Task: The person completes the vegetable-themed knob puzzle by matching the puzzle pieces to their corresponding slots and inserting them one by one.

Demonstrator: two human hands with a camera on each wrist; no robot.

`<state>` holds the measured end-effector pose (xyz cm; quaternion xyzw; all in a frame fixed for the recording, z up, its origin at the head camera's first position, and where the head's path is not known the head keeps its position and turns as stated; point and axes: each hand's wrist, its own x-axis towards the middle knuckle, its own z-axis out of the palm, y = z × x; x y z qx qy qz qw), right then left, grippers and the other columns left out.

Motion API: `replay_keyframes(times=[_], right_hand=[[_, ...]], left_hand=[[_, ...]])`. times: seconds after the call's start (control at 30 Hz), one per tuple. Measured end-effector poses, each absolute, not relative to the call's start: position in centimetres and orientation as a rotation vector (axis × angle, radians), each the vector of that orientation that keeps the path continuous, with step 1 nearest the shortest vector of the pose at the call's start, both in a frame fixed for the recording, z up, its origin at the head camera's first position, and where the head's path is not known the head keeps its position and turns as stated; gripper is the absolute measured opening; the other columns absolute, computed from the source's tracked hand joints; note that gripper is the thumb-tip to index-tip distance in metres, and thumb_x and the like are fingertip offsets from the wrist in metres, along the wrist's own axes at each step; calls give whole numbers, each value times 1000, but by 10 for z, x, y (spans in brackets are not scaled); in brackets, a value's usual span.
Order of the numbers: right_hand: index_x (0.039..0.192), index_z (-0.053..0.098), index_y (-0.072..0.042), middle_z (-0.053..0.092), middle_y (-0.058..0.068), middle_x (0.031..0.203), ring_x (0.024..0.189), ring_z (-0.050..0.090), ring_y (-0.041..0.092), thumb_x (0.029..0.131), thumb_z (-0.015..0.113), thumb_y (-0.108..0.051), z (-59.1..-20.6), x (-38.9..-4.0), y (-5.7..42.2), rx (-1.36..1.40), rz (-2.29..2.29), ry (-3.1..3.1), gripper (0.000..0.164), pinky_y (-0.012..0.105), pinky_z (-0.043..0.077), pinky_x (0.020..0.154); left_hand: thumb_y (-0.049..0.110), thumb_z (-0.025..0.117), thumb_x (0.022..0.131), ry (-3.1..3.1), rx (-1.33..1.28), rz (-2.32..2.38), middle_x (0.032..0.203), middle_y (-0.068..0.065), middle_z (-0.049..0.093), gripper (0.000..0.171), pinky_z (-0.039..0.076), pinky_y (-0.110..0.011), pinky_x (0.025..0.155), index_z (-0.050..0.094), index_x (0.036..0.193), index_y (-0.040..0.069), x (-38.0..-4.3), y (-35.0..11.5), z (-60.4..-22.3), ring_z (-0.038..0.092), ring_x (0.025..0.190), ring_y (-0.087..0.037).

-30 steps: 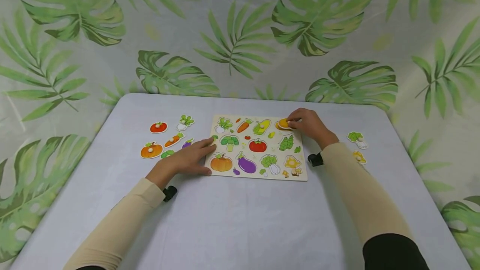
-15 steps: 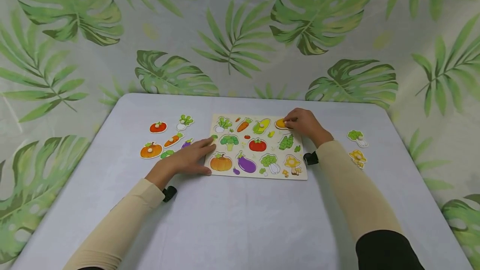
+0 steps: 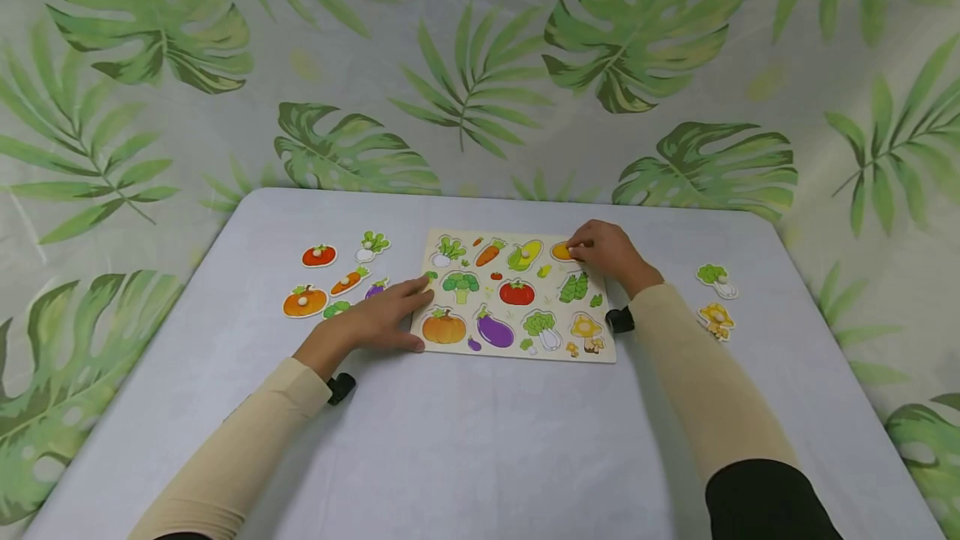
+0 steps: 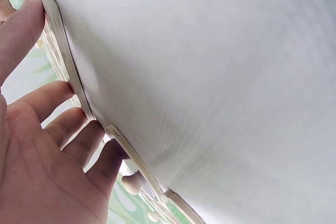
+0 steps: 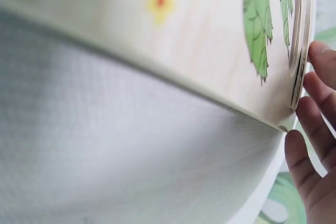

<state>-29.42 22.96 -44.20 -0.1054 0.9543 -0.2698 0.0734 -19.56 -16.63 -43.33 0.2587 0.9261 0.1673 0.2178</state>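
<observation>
Orange piece [image 3: 560,251]: where does it lie?

At the board's [image 3: 551,294] far right corner, just left of the right hand's fingertips; that hand [image 3: 613,255] is nearer. Its long axis appears to run left-right. Seating cannot be told.

Hand poses?

Right: reaching inward, thumb and fingers pinching the piece. Left hand [image 3: 386,312]: fingers spread, extended against the board's left edge, gripping nothing.

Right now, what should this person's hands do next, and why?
Probably the right hand should press the orange puzzle piece down into the vegetable puzzle board: it pinches the piece at the top-right corner, the piece's edge looks raised, and the left hand touches the left edge.
</observation>
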Motion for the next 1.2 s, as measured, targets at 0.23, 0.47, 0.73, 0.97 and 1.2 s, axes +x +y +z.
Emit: replay_keyframes(times=[0.23, 0.47, 0.73, 0.97, 1.2], right_hand=[[118, 72, -3, 59, 17, 127, 120, 53, 37, 100, 59, -19, -445, -295, 228, -339, -765, 2885, 28, 53, 42, 108], [118, 72, -4, 58, 15, 126, 120, 53, 35, 100, 59, -20, -442, -296, 225, -314, -751, 2883, 28, 53, 42, 108], [118, 72, -3, 59, 16, 124, 117, 54, 35, 99, 60, -19, -442, -297, 223, -328, -707, 2904, 27, 52, 44, 106], [120, 71, -2, 57, 16, 126, 119, 53, 35, 100, 59, -18, -439, -297, 224, -329, -709, 2885, 28, 52, 43, 107], [122, 69, -2, 55, 17, 128, 120, 51, 36, 100, 59, -17, -442, -299, 228, -323, -740, 2843, 29, 54, 41, 108]], left_hand=[[39, 75, 87, 2570, 721, 456, 168, -9, 14, 86, 28, -52, 123, 31, 157, 14, -196, -168, -435, 19, 154, -34], [40, 74, 88, 2576, 724, 449, 169, -8, 14, 86, 28, -52, 123, 31, 157, 15, -197, -170, -437, 19, 154, -34], [40, 74, 87, 2575, 722, 458, 169, -8, 14, 86, 27, -52, 123, 31, 157, 15, -196, -169, -434, 19, 155, -33], [39, 74, 87, 2580, 728, 452, 169, -8, 14, 85, 27, -51, 123, 31, 157, 14, -196, -168, -434, 19, 155, -33], [40, 74, 87, 2572, 725, 455, 169, -8, 14, 86, 27, -52, 123, 31, 157, 15, -197, -167, -436, 19, 155, -33]])
